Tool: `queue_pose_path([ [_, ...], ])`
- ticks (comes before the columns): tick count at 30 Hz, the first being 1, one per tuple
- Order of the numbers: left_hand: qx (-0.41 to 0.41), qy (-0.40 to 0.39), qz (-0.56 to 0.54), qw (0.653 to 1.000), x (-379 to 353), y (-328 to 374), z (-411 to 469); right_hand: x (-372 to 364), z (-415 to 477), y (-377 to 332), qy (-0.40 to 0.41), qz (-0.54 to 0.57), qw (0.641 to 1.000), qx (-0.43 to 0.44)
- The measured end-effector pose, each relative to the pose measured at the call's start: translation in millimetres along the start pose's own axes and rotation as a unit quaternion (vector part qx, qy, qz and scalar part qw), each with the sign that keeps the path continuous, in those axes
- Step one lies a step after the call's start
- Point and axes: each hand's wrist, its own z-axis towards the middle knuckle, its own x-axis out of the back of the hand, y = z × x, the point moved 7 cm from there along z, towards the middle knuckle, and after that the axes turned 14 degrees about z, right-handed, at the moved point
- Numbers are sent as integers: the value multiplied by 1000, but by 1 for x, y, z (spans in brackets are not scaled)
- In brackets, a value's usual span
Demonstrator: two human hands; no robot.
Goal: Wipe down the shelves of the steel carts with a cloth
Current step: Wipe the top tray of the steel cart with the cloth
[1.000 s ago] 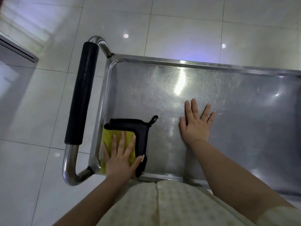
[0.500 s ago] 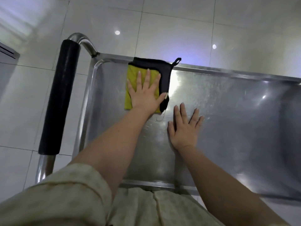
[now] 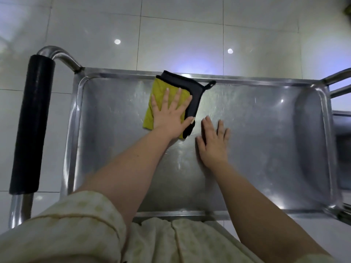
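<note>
Push handle (image 3: 31, 122): black foam sleeve over a steel tube, at the far left end of the cart. Nobody is touching it.
Shelf (image 3: 114, 145): top tray of the cart, steel, with a shallow raised lip all round. The surface is hazy with fine streaks, and the glare makes wet and dry hard to tell apart.
Cloth (image 3: 160, 90): folded, yellow face up, with a black layer showing along its right side. It lies flat on the shelf left of centre, its top edge against the far rim (image 3: 123, 73).
Loop (image 3: 211, 84): small black hanging tab at the cloth's upper right corner, lying on the rim.
Left hand (image 3: 170, 118): flat on the cloth, fingers straight and spread, thumb out over the black edge. It presses and does not grip.
Right hand (image 3: 214, 145): just right of the cloth, palm down on bare steel. The fingers are straight and slightly apart, holding nothing; it reads as a brace.
Right end of shelf: bare steel with bright reflections. I cannot tell whether it has been wiped.
Handling (judgement): the cloth looks light, soft and limp, so it would likely bunch or unfold if dragged by one corner. A flat palm over its middle should keep the fold together. The loop suits lifting only. The steel looks slick, so the cloth should glide with moderate downward pressure.
</note>
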Motion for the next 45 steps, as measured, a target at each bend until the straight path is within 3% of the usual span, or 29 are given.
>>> queue_pose_path([
  [3,-47,17,28,998,-7,23,-30,14,0,8,35,173,984,2],
  [7,-136,68,0,988,-30,57,-106,18,0,15,31,265,964,-5],
  [12,-240,114,-20,964,-52,104,-200,19,-2,13,-10,302,953,21],
  [15,-265,104,-45,958,-49,111,-209,22,-2,12,-28,239,970,38],
  [17,-231,115,-121,959,-41,99,-205,22,-9,10,-38,191,979,58],
  [20,-6,129,-239,962,-40,50,-199,9,-29,-2,-93,141,981,100],
  [22,137,80,-254,954,-53,22,-206,-5,-45,-9,-126,77,980,136],
  [24,198,36,-264,943,-63,11,-216,-13,-57,-11,-135,53,977,155],
  [29,190,13,-275,943,-61,25,-233,-6,-91,1,-72,99,976,182],
  [33,132,-33,-314,940,-69,38,-239,0,-121,12,-51,53,989,128],
  [39,28,-68,-254,964,-62,54,-249,3,-163,22,-53,14,998,32],
  [45,14,-68,-295,953,-57,51,-273,11,-221,15,47,22,998,-33],
])
